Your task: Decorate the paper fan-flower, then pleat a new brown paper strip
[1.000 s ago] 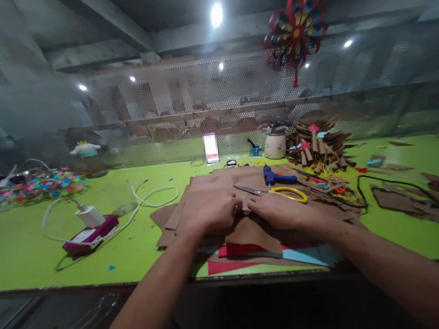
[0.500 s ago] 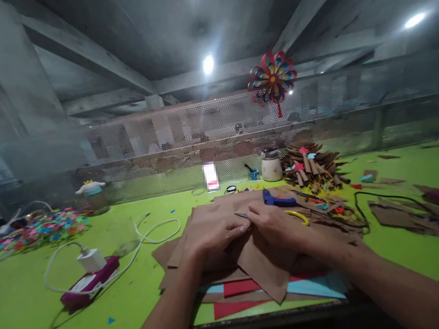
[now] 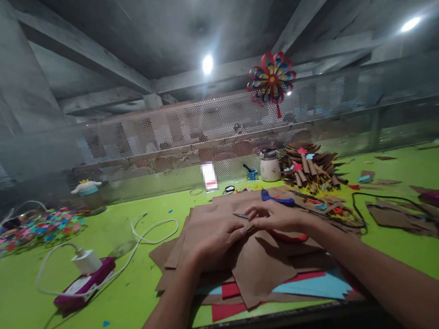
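Observation:
A loose piece of brown paper (image 3: 263,276) is pinched along its upper edge between my two hands, its lower part spread toward me. My left hand (image 3: 222,239) lies low over the stack, thumb and fingers closed on that edge. Beside it, my right hand (image 3: 274,216) grips the same edge with bent fingers. Under it, the edge looks narrowly folded or rolled, though the fingers partly hide it. A pointed metal blade, apparently of scissors (image 3: 241,215), shows past my right fingers, and a red-orange handle loop (image 3: 294,237) shows below that hand. Underneath is a stack of brown paper (image 3: 209,214).
A blue glue gun (image 3: 281,200) lies just behind my right hand. Red and light blue paper (image 3: 312,286) sticks out at the front. Rolled brown pieces (image 3: 311,166) are heaped behind, right. A charger (image 3: 87,261) on a purple power strip (image 3: 71,301) and white cable lie left.
The brown paper has turned and its lower corner has swung left. My right hand has shifted and its fingers have spread along the edge. A red-orange loop shows where a yellow one did.

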Available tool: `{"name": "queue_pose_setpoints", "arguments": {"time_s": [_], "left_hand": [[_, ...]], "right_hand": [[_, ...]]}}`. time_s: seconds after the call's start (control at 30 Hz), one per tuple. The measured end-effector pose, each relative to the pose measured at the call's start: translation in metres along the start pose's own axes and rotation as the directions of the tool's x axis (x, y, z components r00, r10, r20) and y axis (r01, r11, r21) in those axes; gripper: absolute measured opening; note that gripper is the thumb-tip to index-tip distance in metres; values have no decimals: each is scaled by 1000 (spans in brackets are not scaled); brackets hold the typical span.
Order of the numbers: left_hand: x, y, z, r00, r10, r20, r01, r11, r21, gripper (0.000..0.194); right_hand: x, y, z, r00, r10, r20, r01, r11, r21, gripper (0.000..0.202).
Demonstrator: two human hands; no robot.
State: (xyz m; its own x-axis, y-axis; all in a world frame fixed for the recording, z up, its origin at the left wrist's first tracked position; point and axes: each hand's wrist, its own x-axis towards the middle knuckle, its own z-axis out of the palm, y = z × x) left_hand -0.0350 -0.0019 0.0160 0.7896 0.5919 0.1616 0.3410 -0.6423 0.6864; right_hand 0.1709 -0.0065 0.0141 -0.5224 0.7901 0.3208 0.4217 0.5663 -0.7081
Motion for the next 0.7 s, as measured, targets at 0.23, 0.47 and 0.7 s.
{"name": "queue_pose_setpoints", "arguments": {"time_s": [0.23,0.47,0.7], "left_hand": [[1,-6,-4,1000,-18,6,17,999,41,35],[-5,3,-2,998,-56,-22,58,993,106,33],[-6,4,-1,998,-46,-42,52,985,163,31]], "right_hand": [[-2,9,-3,964,166,207,-184,980,72,44],[-5,7,-2,944,186,273,-231,962,144,41],[-6,5,-4,951,142,276,-192,968,162,41]]}}
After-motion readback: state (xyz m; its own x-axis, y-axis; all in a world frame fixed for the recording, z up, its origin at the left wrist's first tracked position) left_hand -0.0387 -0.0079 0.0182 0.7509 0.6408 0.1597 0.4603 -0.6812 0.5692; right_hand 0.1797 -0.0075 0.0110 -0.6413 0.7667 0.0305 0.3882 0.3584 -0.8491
